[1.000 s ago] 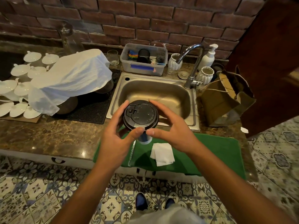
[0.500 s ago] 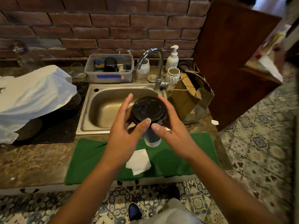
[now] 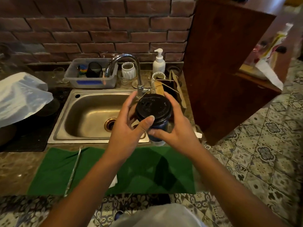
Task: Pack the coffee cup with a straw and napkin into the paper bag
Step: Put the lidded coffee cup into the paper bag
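I hold a dark blue coffee cup (image 3: 158,126) with a black lid (image 3: 153,106) in the air, near the sink's right edge. My left hand (image 3: 127,128) grips its left side, thumb on the lid's rim. My right hand (image 3: 177,128) wraps its right side. Just behind the cup stands the open brown paper bag (image 3: 178,90), largely hidden by the cup and my right hand. A wrapped straw (image 3: 73,169) lies on the green mat (image 3: 147,171). A corner of the white napkin (image 3: 114,181) peeks out from under my left forearm.
A steel sink (image 3: 91,115) with a tap (image 3: 126,63) lies left of the cup. Behind it are a plastic tub (image 3: 91,82), white cups and a soap pump (image 3: 158,62). A wooden panel (image 3: 221,76) rises right of the bag. A white cloth (image 3: 21,97) covers dishes at left.
Both hands have carried the cup up and to the right, from above the green mat to just in front of the bag. My view has swung right.
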A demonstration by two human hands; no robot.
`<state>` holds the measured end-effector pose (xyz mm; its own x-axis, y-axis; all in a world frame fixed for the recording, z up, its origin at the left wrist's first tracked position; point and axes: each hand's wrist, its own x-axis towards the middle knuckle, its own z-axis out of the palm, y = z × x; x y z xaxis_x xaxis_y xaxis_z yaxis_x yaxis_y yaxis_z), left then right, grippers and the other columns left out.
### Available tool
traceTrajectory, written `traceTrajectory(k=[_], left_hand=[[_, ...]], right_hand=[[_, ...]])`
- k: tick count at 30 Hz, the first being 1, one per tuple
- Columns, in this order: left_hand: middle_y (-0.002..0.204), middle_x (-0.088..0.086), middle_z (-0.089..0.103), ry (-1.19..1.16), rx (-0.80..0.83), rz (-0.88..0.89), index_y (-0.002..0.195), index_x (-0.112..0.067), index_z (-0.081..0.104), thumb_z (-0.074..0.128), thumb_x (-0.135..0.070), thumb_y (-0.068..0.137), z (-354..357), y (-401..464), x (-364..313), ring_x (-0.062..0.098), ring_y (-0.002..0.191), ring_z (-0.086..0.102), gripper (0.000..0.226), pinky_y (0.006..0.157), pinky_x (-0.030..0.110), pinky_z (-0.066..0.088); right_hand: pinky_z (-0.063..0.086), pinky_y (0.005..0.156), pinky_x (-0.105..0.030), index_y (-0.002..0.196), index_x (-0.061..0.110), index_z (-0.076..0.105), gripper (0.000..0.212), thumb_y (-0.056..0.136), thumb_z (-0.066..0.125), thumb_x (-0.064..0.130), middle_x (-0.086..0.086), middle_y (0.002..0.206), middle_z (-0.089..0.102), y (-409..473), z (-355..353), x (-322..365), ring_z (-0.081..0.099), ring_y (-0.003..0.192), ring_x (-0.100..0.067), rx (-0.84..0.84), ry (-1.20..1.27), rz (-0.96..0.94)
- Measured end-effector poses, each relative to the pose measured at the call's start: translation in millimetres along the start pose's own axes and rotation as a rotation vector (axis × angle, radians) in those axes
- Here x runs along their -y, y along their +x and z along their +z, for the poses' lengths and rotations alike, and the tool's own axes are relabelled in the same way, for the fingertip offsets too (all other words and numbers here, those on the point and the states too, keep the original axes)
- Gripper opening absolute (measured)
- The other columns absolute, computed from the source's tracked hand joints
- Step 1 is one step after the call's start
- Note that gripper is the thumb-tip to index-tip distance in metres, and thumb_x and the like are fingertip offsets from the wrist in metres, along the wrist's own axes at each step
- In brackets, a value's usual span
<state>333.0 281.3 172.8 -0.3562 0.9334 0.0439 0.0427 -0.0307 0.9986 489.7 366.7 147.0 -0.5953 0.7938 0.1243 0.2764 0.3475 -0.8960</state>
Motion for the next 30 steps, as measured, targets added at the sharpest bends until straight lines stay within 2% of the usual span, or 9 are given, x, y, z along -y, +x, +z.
traceTrajectory(k=[3,6,10,14,19,23,25,27,30], left_hand=[[0.138,-0.010,0.063,-0.022,0.007,-0.016,0.153,-0.037,0.033,0.075,-0.036,0.082,22.3,10.7,6.6,0.010,0.131,0.056,0.082,0.111,0.044,0.046],[0.140,-0.009,0.060,-0.026,0.070,-0.020,0.153,-0.038,0.030,0.077,-0.037,0.083,35.8,21.2,13.7,0.010,0.131,0.056,0.084,0.106,0.035,0.050],[0.141,-0.011,0.055,0.026,-0.035,0.024,0.152,-0.030,0.033,0.064,-0.043,0.091,44.5,41.4,27.6,0.008,0.122,0.061,0.070,0.098,0.027,0.053],[0.135,-0.012,0.056,0.255,-0.129,-0.030,0.148,-0.030,0.041,0.061,-0.031,0.098,42.9,74.4,45.2,-0.005,0.114,0.058,0.054,0.093,0.016,0.048],[0.134,0.001,0.063,0.612,-0.063,-0.074,0.149,-0.032,0.034,0.058,-0.055,0.093,40.3,122.1,70.9,0.020,0.125,0.056,0.066,0.102,0.046,0.048],[0.126,0.004,0.069,0.762,-0.043,-0.178,0.150,-0.025,0.032,0.047,-0.077,0.084,52.8,148.4,80.9,0.030,0.122,0.061,0.085,0.101,0.054,0.048],[0.125,0.008,0.068,0.779,-0.032,-0.274,0.147,-0.017,0.038,0.055,-0.073,0.083,61.9,158.0,84.3,0.032,0.122,0.059,0.087,0.101,0.050,0.048],[0.123,0.008,0.068,0.746,-0.021,-0.351,0.130,-0.014,0.056,0.067,-0.061,0.084,69.8,166.6,87.6,0.029,0.119,0.061,0.067,0.096,0.042,0.051],[0.094,0.001,0.074,0.531,0.000,-0.391,0.095,-0.020,0.072,0.074,-0.040,0.085,74.4,175.6,95.0,0.020,0.091,0.071,0.023,0.079,0.034,0.057]], right_hand=[[0.032,0.100,0.001,0.160,0.036,0.018,0.113,0.073,0.089,0.047,0.028,0.145,0.047,3.6,-21.6,-14.2,0.047,0.130,0.012,-0.014,0.000,0.003],[0.033,0.101,0.001,0.161,0.032,0.022,0.116,0.069,0.092,0.045,0.039,0.135,0.045,5.3,-41.5,-24.5,0.042,0.125,0.024,-0.023,-0.011,0.018],[0.038,0.101,-0.002,0.149,0.025,0.041,0.097,0.068,0.094,0.036,0.032,0.132,0.053,5.2,-69.9,-38.3,0.048,0.126,0.019,-0.030,-0.023,0.041],[0.037,0.089,0.005,0.144,0.021,0.042,0.090,0.070,0.092,0.026,0.029,0.124,0.054,10.8,-108.9,-55.9,0.048,0.112,0.030,-0.080,-0.039,0.064],[0.035,0.087,0.008,0.147,0.016,0.041,0.091,0.072,0.092,0.027,0.031,0.124,0.048,26.6,-138.1,-79.9,0.043,0.107,0.035,-0.220,-0.118,0.105],[0.036,0.089,0.006,0.149,0.016,0.038,0.095,0.073,0.092,0.033,0.018,0.129,0.051,39.0,-134.5,-91.9,0.047,0.108,0.025,-0.335,-0.142,0.120],[0.037,0.089,0.005,0.149,0.016,0.037,0.095,0.074,0.092,0.033,0.016,0.130,0.050,45.9,-128.9,-94.9,0.045,0.109,0.027,-0.362,-0.136,0.120],[0.038,0.090,0.004,0.150,0.016,0.037,0.096,0.073,0.092,0.034,0.020,0.127,0.050,51.9,-123.8,-96.7,0.044,0.110,0.027,-0.380,-0.131,0.114],[0.040,0.093,0.001,0.149,0.018,0.037,0.096,0.073,0.092,0.037,0.025,0.125,0.049,58.0,-119.8,-97.1,0.044,0.113,0.027,-0.394,-0.121,0.107]])
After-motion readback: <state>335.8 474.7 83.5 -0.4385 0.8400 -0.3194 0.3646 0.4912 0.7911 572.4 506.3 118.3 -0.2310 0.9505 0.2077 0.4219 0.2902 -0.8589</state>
